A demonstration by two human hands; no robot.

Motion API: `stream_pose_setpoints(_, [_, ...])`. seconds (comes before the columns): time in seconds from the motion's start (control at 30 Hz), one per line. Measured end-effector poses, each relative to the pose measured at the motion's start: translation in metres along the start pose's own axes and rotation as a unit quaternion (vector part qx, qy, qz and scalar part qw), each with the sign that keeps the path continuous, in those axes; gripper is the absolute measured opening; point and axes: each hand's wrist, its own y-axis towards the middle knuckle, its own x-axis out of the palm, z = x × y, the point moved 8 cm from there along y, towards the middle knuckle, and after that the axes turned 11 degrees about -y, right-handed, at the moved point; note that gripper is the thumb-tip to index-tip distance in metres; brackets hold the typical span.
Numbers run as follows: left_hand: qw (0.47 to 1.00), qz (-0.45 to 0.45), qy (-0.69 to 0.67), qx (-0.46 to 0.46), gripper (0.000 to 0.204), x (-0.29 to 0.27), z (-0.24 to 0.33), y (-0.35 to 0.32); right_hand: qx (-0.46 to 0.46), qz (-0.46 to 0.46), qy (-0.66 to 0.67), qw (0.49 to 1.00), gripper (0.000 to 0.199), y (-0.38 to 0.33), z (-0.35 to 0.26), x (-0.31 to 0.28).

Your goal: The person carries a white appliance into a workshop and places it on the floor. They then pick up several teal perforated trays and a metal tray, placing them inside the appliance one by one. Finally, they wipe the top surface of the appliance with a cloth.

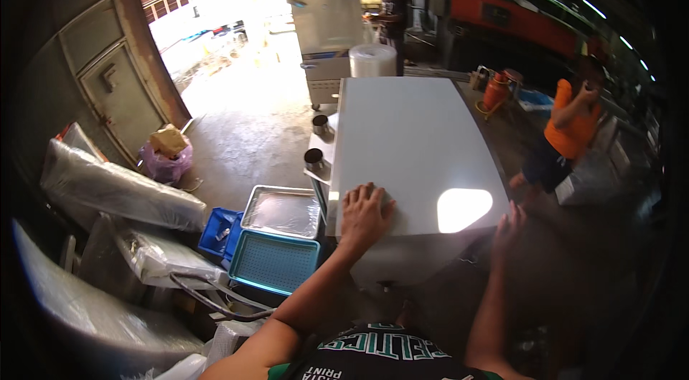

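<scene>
A large box-like unit with a smooth, pale grey top [409, 143] stretches away in front of me. My left hand [366, 215] lies on its near left corner, palm down with the fingers stretched out. At the near right corner, my right hand [508, 226] has its fingers extended upward along the edge; it is slightly blurred. Neither hand holds anything that I can see. A bright patch of light shines on the top close to my right hand.
Left of the unit are two metal cups [313, 158], a silver tray [282, 211], a teal perforated tray [274, 262] and a blue bin [218, 232]. Plastic-wrapped panels [122, 183] lean farther left. Beyond stand a steel cabinet [326, 21] and a clear wrap roll [372, 60]. A person in orange [574, 125] is at right.
</scene>
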Motion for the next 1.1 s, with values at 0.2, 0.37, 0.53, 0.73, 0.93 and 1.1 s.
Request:
stream_pose_setpoints(0.2, [1.000,0.028,-0.002,-0.006,0.044,-0.002,0.002,-0.003,-0.007,-0.027,0.014,1.000,0.042,0.000,-0.010,-0.007])
stream_pose_setpoints(0.37, [1.000,0.017,0.013,-0.005,0.040,0.001,0.007,0.001,0.015,-0.004,0.013,1.000,0.044,0.003,-0.010,-0.012])
stream_pose_setpoints(0.53, [1.000,0.015,0.021,0.001,0.041,-0.001,0.014,-0.001,0.033,-0.015,0.040,0.999,0.044,0.005,-0.015,-0.024])
stream_pose_setpoints(0.73, [1.000,-0.006,0.014,-0.016,0.041,-0.002,0.013,-0.001,0.032,-0.007,0.040,0.999,0.043,0.006,-0.019,-0.029])
stream_pose_setpoints(0.93, [0.999,-0.016,0.024,0.014,0.041,0.001,0.011,-0.003,0.010,0.046,0.014,0.999,0.040,0.003,-0.011,-0.022])
stream_pose_setpoints(1.1, [0.999,0.015,-0.002,0.032,0.040,-0.006,0.006,-0.007,-0.021,0.007,0.016,1.000,0.043,0.003,-0.007,-0.011])
